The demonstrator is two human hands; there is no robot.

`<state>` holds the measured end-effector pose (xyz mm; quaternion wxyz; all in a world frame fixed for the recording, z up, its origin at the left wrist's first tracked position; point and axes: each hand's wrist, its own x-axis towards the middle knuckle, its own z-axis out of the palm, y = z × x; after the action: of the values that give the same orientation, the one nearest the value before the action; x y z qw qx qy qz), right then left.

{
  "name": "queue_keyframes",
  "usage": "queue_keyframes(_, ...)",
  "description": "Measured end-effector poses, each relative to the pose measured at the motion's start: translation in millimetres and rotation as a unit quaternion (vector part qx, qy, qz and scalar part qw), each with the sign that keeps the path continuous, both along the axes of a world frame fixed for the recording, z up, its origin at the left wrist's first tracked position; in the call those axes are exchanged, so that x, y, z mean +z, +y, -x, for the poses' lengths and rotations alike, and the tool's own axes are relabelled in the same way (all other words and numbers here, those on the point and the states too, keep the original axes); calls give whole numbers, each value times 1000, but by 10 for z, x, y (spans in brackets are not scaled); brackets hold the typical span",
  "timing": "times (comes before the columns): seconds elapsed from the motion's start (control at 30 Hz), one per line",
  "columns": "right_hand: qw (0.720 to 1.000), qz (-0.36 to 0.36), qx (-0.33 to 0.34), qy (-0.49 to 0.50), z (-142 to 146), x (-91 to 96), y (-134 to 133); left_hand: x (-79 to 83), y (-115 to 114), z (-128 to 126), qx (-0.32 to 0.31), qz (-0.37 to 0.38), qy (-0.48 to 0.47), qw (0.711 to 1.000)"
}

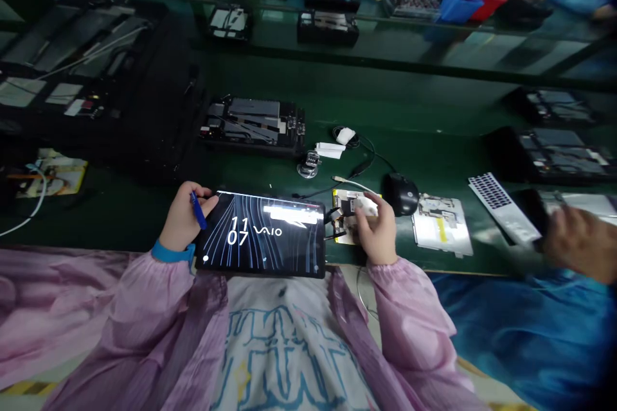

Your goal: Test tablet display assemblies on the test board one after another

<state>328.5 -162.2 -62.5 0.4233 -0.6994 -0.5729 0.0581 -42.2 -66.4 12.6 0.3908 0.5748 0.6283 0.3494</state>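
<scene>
The left hand (184, 220) pinches a blue pen-shaped tool (198, 210) beside the lit tablet (260, 234), whose screen a slip could scratch; the right hand (375, 229) closes on a small white part (365, 207).

Along a green anti-static workbench (424, 93), at the near edge, a lit tablet (260, 234) lying flat with a VAIO logo on its screen, and just beside it a yellow-and-white packet (349, 218). Farther right, a black computer mouse (401, 194), a silver-backed panel (441, 223) and a keyboard sheet (496, 205) lying at a slant, with a black tray of tablet parts (549, 155) beyond them. Toward the middle, an open black tablet housing (253, 128), near a loop of black cable (359, 148), white pads (330, 150) and a small round metal fitting (308, 164).
</scene>
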Motion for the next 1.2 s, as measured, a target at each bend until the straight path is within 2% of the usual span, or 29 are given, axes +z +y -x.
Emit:
queue_keyframes(0.07,998,-40,36,-23,221,181,-104,15,-3,-5,-3,1,3,1000)
queue_keyframes(0.13,984,-31,166,-62,518,379,-226,23,-9,-18,-12,-9,-3,1000)
queue_keyframes(0.2,944,-5,307,-117,804,531,-318,12,-5,-40,-10,-15,-25,1000)
queue_keyframes(0.27,908,41,383,-166,995,601,-336,-27,19,-68,3,-14,-49,999)
queue_keyframes(0.3,905,63,376,-188,1041,608,-314,-56,37,-81,9,-13,-59,998)
queue_keyframes(0.33,915,81,339,-205,1055,603,-279,-89,57,-92,10,-13,-66,998)
queue_keyframes(0.43,955,90,181,-215,990,580,-166,-196,107,-105,-18,-26,-89,996)
queue_keyframes(0.47,960,84,162,-210,967,581,-151,-227,115,-103,-28,-28,-98,994)
queue_keyframes(0.53,954,77,201,-210,971,596,-171,-275,118,-95,-40,-30,-118,992)
queue_keyframes(0.63,917,89,313,-230,1104,620,-282,-316,102,-81,-49,-45,-135,989)
queue_keyframes(0.7,898,91,356,-241,1229,619,-344,-334,90,-74,-56,-59,-129,988)
queue_keyframes(0.9,876,73,397,-263,1503,585,-320,-373,78,-62,-69,-68,-124,988)
queue_keyframes(1.07,861,81,429,-260,1551,626,-271,-367,56,-70,-69,-71,-130,987)
queue_keyframes(1.2,874,72,419,-235,1494,757,-62,-363,31,-79,-62,-66,-144,985)
